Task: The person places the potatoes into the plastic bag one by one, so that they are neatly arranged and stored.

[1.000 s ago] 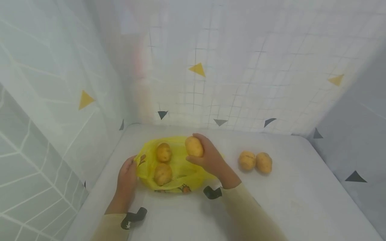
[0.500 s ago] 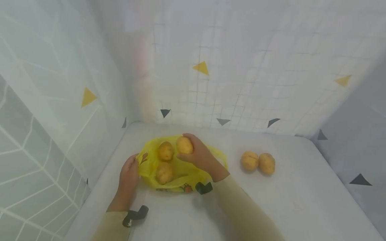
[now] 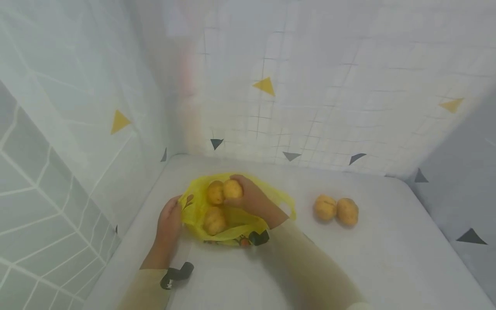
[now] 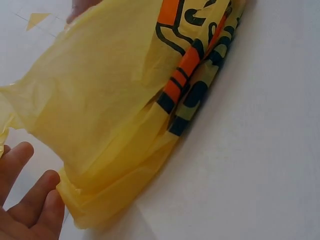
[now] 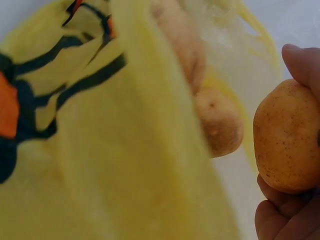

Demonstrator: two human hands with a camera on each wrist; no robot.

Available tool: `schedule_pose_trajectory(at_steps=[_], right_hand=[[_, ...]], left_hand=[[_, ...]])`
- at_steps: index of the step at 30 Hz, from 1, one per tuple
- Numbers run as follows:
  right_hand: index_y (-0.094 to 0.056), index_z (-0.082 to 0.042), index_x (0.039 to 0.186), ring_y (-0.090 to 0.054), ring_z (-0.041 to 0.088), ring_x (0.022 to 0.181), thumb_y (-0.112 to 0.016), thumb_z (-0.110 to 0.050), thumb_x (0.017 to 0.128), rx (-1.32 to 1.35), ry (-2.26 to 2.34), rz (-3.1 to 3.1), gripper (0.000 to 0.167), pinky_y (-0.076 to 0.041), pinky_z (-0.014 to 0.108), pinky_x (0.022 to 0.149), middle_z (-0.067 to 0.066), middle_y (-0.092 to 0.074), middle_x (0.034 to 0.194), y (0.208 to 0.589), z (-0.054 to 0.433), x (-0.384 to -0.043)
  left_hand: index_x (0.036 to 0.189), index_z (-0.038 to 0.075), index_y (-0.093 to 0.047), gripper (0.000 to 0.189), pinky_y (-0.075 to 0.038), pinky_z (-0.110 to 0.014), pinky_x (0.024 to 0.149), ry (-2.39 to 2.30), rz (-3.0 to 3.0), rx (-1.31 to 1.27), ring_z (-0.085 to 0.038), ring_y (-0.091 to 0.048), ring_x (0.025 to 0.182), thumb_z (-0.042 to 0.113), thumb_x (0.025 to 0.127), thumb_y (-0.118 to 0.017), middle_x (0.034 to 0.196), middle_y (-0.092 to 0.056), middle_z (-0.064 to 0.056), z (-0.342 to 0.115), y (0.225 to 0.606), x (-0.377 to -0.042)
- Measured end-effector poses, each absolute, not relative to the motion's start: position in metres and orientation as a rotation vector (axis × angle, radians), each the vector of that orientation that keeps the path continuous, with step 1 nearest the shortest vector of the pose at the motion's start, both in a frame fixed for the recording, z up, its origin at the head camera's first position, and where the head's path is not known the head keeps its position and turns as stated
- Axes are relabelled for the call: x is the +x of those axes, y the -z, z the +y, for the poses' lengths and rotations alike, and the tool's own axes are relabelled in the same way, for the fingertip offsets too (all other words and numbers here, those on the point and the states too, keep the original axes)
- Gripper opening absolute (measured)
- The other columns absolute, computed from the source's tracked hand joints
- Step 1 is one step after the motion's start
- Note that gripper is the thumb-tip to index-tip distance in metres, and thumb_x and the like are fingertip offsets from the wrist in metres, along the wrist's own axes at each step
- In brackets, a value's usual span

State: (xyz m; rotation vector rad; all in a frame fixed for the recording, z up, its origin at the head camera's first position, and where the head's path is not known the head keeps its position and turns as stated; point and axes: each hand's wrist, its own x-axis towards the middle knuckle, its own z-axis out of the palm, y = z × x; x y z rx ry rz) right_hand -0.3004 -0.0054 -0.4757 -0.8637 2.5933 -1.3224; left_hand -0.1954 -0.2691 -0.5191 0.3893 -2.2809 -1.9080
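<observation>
A thin yellow plastic bag (image 3: 244, 219) lies spread with its mouth facing up, dark and orange print (image 4: 185, 75) on its side. Inside it are two potatoes, one nearer (image 3: 215, 220) and one farther (image 3: 215, 192). My right hand (image 3: 252, 200) grips another potato (image 3: 233, 192) over the bag, close beside the farther one; in the right wrist view thumb and fingers clasp this potato (image 5: 286, 137) from both sides. My left hand (image 3: 169, 219) holds the bag's left edge; in the left wrist view its fingers (image 4: 37, 200) are bent against the yellow film, the grip partly cut off.
Two more potatoes, a left one (image 3: 325, 208) and a right one (image 3: 347, 211), sit side by side on the white table (image 3: 387, 258), right of the bag. Pale walls (image 3: 310, 86) with triangle marks stand behind and at both sides.
My right hand has carried its potato leftward over the bag, up to the farther potato. My left hand keeps its hold on the bag's edge. The whole head view has shifted slightly.
</observation>
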Motion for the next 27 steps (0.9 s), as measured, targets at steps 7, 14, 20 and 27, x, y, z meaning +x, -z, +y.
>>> schedule_pose_trajectory(at_steps=[7, 14, 20, 27], right_hand=[[-0.045, -0.008, 0.153, -0.058, 0.026, 0.129, -0.087, -0.034, 0.085, -0.84, 1.292, 2.608, 0.084, -0.045, 0.042, 0.115, 0.01, -0.056, 0.15, 0.487, -0.006, -0.308], [-0.044, -0.005, 0.154, -0.057, 0.029, 0.133, -0.088, -0.035, 0.084, -0.792, 1.325, 2.62, 0.088, -0.042, 0.044, 0.118, 0.013, -0.058, 0.148, 0.503, -0.007, -0.318], [-0.041, -0.007, 0.157, -0.048, 0.033, 0.144, -0.086, -0.033, 0.086, -0.624, 1.357, 2.66, 0.088, -0.035, 0.046, 0.123, 0.015, -0.05, 0.157, 0.514, -0.006, -0.32], [-0.038, -0.007, 0.159, -0.047, 0.031, 0.145, -0.085, -0.039, 0.085, -0.523, 1.403, 2.653, 0.093, -0.034, 0.046, 0.124, 0.015, -0.048, 0.159, 0.523, -0.004, -0.325]], left_hand=[[0.143, 0.018, -0.056, 0.045, -0.034, -0.048, 0.121, 1.934, -2.274, 0.344, -0.017, -0.046, 0.142, 0.04, 0.112, -0.034, 0.148, -0.057, 0.004, -0.269, 0.522, -0.196], [0.144, 0.024, -0.056, 0.045, -0.036, -0.047, 0.12, 1.947, -2.302, 0.394, -0.016, -0.048, 0.14, 0.046, 0.111, -0.035, 0.148, -0.056, 0.007, -0.269, 0.527, -0.199], [0.144, 0.023, -0.056, 0.045, -0.037, -0.047, 0.12, 1.981, -2.298, 0.405, -0.016, -0.048, 0.139, 0.047, 0.11, -0.037, 0.148, -0.055, 0.006, -0.264, 0.527, -0.198], [0.144, 0.021, -0.056, 0.044, -0.035, -0.049, 0.121, 1.956, -2.299, 0.394, -0.019, -0.046, 0.142, 0.043, 0.111, -0.037, 0.15, -0.054, 0.004, -0.26, 0.522, -0.195]])
